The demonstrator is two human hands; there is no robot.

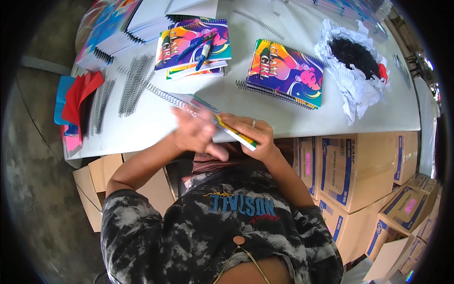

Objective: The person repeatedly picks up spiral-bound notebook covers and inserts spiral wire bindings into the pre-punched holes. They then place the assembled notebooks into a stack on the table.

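My right hand, with a ring on one finger, is closed around a notebook held edge-on at the table's front edge. A wire spiral coil runs along the notebook's binding edge and sticks out past its far left end. Against that edge is my left hand, smeared by motion. Its thumb stands apart, but whether its fingers grip the coil cannot be made out. Ahead on the right lies a stack of bound notebooks with colourful covers. Farther left, another notebook stack carries two blue markers.
Loose spiral coils lie in rows on the left of the white table. Taller book stacks stand at the back left. Crumpled paper around black coils sits at right. Cardboard boxes are stacked below.
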